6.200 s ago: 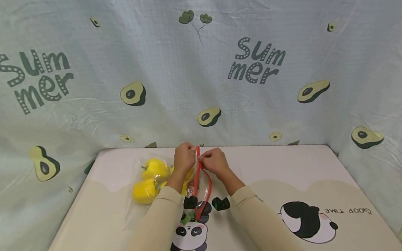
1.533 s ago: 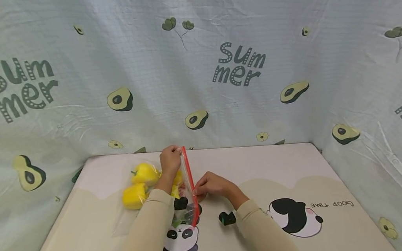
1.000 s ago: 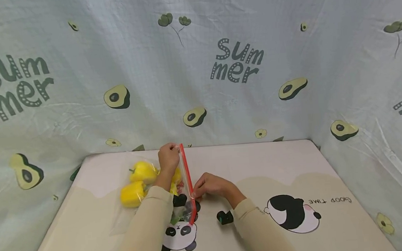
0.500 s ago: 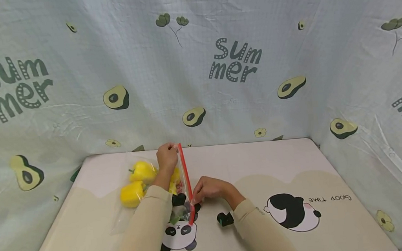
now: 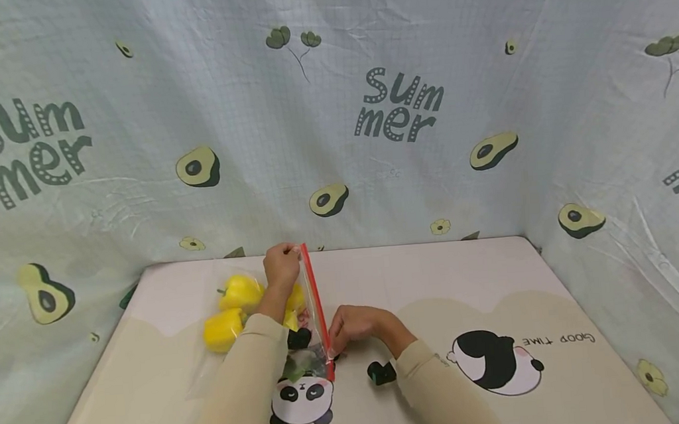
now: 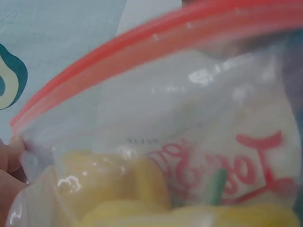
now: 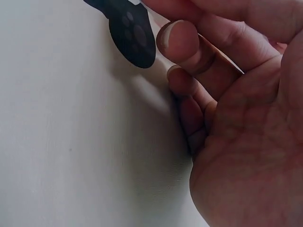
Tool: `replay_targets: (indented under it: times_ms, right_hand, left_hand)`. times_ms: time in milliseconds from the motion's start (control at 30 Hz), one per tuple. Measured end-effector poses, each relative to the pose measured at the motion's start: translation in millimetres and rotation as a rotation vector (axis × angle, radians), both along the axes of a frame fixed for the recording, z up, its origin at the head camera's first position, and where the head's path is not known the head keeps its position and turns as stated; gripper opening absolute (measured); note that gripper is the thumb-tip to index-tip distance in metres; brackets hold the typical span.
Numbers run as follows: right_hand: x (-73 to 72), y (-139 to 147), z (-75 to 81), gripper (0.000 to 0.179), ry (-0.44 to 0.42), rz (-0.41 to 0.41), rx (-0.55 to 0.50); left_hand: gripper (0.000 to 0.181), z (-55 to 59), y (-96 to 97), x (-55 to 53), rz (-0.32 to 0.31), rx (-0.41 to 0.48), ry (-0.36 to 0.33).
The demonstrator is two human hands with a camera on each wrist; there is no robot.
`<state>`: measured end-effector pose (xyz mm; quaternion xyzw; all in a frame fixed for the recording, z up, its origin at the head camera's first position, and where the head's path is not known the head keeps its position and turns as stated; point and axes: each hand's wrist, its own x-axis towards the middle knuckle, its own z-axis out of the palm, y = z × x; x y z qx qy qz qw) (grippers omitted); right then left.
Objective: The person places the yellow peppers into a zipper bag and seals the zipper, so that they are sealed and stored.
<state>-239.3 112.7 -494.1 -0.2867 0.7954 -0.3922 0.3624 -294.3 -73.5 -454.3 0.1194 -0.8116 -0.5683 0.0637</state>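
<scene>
A clear zip bag (image 6: pixel 199 104) with a red zip strip (image 5: pixel 315 294) lies with its mouth to the right. Yellow bell peppers (image 5: pixel 224 330) are inside, and red lettering on the plastic shows mirrored in the left wrist view. My left hand (image 5: pixel 282 266) pinches the bag at the far end of the strip. Close to the strip's near end, my right hand (image 5: pixel 353 327) pinches the red edge between thumb and finger. In the right wrist view, the right hand's other fingers (image 7: pixel 180 42) are curled near the tabletop; the pinch itself is out of sight.
The table (image 5: pixel 428 271) has a pale cover with printed pandas (image 5: pixel 495 363). Behind it hangs a curtain (image 5: pixel 248 113) printed with avocados. A black wrist device (image 5: pixel 381 372) sits by the right cuff, and another (image 5: pixel 299 338) by the left.
From the far end, my right hand has slid along the red strip towards me. The strip's two edges, earlier spread in a loop, now lie together. My left hand keeps its grip.
</scene>
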Motion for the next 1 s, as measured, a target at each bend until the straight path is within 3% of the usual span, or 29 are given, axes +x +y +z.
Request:
replay_targets:
  times_ms: [167,367,533,700,1000]
  right_hand:
    - [-3.0,7,0.2,0.022,-0.005,0.026,-0.041]
    - [-7.3,12,0.4,0.024,-0.071,0.027,-0.102]
    - [-7.3,13,1.7,0.026,-0.112,0.005,-0.107]
    - [-5.1,13,1.6,0.029,-0.099,0.028,-0.097]
    - [-4.3,13,-4.4,0.027,-0.109,0.04,-0.093]
  left_hand:
    - [0.028,4.1,1.3,-4.0,-0.029,-0.017,-0.009]
    - [0.03,10.2,1.0,-8.8,-0.053,-0.064,0.013]
    - [0.03,12.2,-2.0,-13.2,-0.062,-0.098,0.034]
    - [0.028,13.4,-5.5,-19.0,-0.062,-0.14,0.054]
    - [0.037,15.9,-10.3,-14.0,-0.13,-0.224,0.015]
